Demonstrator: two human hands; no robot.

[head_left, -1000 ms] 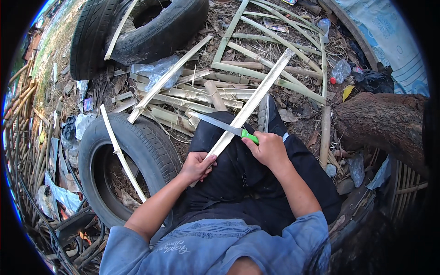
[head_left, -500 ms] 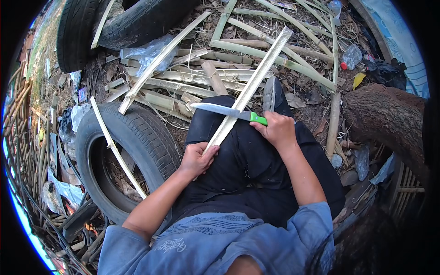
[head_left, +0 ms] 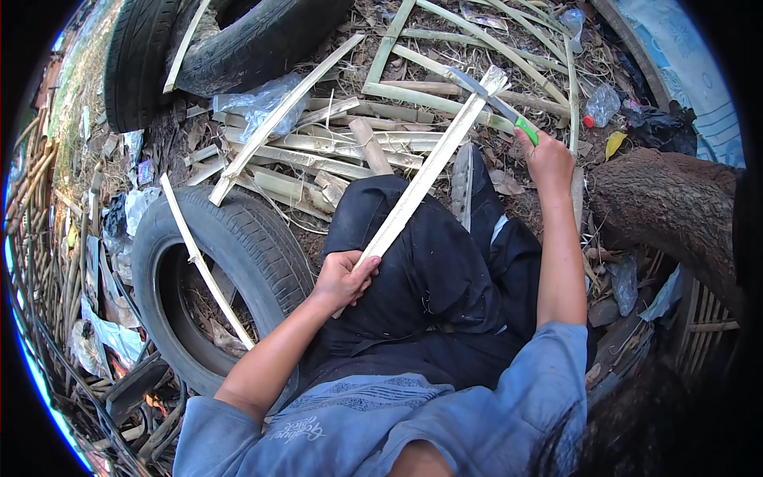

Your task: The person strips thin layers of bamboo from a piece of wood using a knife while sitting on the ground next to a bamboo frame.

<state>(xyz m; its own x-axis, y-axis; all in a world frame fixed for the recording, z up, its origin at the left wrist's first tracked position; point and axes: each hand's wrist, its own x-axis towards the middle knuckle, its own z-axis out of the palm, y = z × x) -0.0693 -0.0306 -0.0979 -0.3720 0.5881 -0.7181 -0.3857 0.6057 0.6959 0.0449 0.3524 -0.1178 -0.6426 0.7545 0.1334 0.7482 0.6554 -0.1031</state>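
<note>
One split-bamboo strip [head_left: 429,173], clasped near its lower end in the left hand [head_left: 346,280], slanting over the lap toward the right hand [head_left: 550,161]. One green-handled knife [head_left: 504,109], gripped in the right hand, blade across the strip's far end. Beside the left hand, one tyre [head_left: 262,238], one thin bamboo strip [head_left: 206,274] across it. Beyond and right of the right hand, one red-capped bottle [head_left: 602,107].

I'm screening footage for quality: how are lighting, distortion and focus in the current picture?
Head view: soft daylight; the held bamboo strip fairly sharp; blue-white glare along the left rim; black fisheye border curving round; dark hair at lower right blurred.
</note>
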